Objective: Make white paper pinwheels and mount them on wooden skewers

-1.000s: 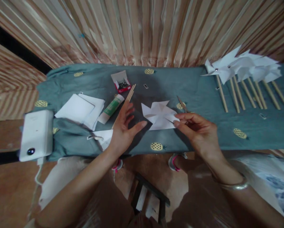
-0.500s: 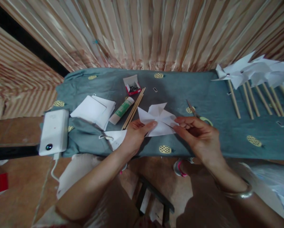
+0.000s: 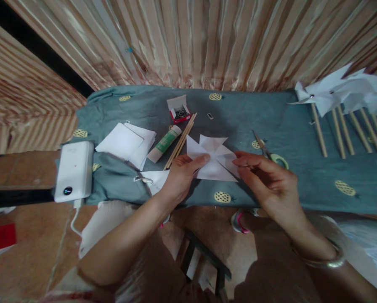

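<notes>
A white paper pinwheel (image 3: 212, 166), cut into pointed blades, is held up over the near part of the table. My left hand (image 3: 184, 172) grips it from the left, thumb pressed close to its centre. On the other side my right hand (image 3: 264, 176) pinches the right-hand blade between thumb and fingers. Wooden sticks (image 3: 180, 141) lie just beyond my left hand, beside a glue stick (image 3: 165, 144) with a green label. Scissors (image 3: 270, 155) with a pale green handle rest behind my right hand.
Finished pinwheels on sticks (image 3: 330, 94) lie at the far right. A small red box (image 3: 179, 111) of metal pins stands open at the back. Stacked white paper squares (image 3: 122, 143) and a white power bank (image 3: 74, 170) with a cable are on the left of the cloth-covered table (image 3: 302, 189).
My right hand has moved slightly right with its blade, and the slit beside that blade looks wider. My left hand keeps its grip near the centre. The whole view has shifted a little.
</notes>
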Demonstrator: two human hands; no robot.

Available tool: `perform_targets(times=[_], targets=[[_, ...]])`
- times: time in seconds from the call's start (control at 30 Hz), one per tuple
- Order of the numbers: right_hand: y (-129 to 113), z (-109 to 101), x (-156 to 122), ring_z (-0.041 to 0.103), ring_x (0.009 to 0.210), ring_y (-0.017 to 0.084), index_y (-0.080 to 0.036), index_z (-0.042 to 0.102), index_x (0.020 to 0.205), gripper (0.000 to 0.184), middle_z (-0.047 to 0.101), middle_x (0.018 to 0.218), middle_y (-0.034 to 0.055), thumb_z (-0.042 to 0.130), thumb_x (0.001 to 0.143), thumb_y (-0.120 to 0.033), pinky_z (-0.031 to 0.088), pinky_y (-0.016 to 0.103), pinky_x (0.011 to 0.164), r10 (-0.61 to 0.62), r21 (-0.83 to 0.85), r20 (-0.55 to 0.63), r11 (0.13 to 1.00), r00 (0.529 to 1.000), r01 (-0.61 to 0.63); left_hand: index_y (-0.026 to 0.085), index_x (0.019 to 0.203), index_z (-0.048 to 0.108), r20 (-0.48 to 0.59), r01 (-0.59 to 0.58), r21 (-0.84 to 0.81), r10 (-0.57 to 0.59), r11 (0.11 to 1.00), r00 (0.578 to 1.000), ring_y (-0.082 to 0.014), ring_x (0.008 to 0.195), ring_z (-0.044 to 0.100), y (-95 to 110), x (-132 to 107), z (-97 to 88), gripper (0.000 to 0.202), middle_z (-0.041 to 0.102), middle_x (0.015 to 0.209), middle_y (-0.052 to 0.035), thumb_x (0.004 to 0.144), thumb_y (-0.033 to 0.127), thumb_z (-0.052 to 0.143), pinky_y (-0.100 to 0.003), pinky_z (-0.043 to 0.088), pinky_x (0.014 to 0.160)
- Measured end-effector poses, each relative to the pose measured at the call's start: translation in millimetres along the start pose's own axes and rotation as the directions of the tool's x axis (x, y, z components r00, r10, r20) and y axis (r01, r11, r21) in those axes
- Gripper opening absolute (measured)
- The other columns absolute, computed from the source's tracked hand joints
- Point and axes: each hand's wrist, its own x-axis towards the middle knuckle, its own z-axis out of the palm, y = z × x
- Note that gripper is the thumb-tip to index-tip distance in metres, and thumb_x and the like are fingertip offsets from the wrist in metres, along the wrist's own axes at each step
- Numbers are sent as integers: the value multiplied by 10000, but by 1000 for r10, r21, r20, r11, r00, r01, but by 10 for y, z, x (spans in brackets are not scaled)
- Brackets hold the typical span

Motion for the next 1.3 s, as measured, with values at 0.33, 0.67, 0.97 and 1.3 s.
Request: perform_targets(times=[0.33,0.67,0.97,1.3], targets=[[-25,-91,-19,458,1352,285,-339,714,993,243,469,1476,-19,630,840,-169,431,526,1084,-163,-188,193,962,968,199,155,745,727,35,60,16,-61,998,998,-132,637,637,11,-19,7,166,719,707,-11,649,277,787,-269,491,680],[-33,-91,-21,434,1375,300,-326,720,979,240,469,1482,-14,619,842,-156,486,518,1038,-142,-186,218,965,966,184,147,718,724,69,75,6,-75,997,995,-133,617,632,32,-23,16,162,697,658,-11,650,280,785,-269,490,673],[-33,-104,-31,483,1335,292,-348,730,980,227,455,1495,-31,665,826,-194,494,506,1031,-143,-130,237,976,961,177,144,724,716,56,117,1,-117,993,992,-138,580,624,-2,-35,10,177,704,661,-18,628,274,789,-273,499,628],[-60,-79,-15,486,1325,324,-340,733,859,97,474,1476,-34,686,830,-260,500,560,995,-154,-134,224,973,962,187,134,657,711,38,101,80,-104,992,994,-126,554,609,-68,-52,-4,207,702,639,-27,631,311,814,-249,460,582]])
